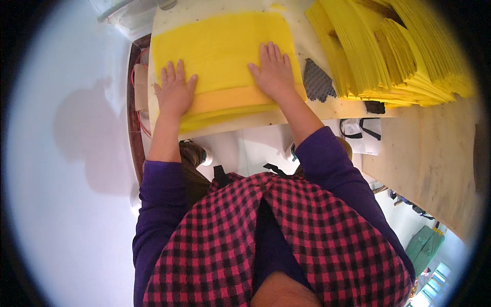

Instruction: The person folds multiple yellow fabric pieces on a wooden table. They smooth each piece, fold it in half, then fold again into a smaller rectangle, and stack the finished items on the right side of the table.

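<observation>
A wide bright-yellow sheet [225,48], whether paper or cloth I cannot tell, lies on a pale wooden table [302,43]. Along its near side runs a deeper orange-yellow band [230,97], with another yellow edge showing below it. My left hand [175,91] presses flat on the sheet's left part, fingers spread. On the right part rests my right hand [273,71], palm down, its fingers stretched out. Neither hand grips anything. Just right of the right hand lies a dark grey piece of textured cloth [318,81].
Thick stacks of yellow sheets [383,56] stand fanned at the table's far right. Beside their near edge sits a small black object [375,107]. A white bag with black handles [362,135] is below the table. Another wooden surface [424,148] extends along the right.
</observation>
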The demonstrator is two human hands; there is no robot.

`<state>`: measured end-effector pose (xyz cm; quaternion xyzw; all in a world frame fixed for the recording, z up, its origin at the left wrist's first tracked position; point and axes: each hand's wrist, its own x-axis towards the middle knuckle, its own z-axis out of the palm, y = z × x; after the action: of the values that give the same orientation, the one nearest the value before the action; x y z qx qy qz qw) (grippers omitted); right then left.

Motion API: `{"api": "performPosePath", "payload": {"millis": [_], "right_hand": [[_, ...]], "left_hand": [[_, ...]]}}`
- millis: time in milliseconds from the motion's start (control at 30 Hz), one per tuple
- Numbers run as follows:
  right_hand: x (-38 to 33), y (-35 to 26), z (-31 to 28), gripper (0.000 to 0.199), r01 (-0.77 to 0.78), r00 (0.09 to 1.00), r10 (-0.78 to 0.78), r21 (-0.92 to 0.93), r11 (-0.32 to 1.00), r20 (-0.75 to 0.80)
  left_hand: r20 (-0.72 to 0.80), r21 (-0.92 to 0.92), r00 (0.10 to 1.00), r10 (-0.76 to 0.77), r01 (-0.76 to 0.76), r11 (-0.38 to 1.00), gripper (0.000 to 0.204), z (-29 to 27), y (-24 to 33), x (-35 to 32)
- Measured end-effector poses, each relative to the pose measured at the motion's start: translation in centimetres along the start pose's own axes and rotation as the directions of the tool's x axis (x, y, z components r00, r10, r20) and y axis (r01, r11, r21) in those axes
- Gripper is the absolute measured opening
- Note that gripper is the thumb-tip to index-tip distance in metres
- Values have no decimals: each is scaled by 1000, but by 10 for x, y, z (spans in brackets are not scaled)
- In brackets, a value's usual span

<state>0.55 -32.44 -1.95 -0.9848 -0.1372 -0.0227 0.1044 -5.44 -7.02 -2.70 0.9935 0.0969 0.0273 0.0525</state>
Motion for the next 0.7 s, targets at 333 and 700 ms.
{"api": "performPosePath", "payload": {"millis": [333,700], "right_hand": [[-14,-24,-31,70,154,987,-150,-64,986,64],[-33,14,-19,75,112,982,-109,-13,994,152]], "left_hand": [[23,-1,999,-47,47,999,70,-5,-3,-4],[1,-40,1000,-18,18,999,70,0,-4,-3]]}}
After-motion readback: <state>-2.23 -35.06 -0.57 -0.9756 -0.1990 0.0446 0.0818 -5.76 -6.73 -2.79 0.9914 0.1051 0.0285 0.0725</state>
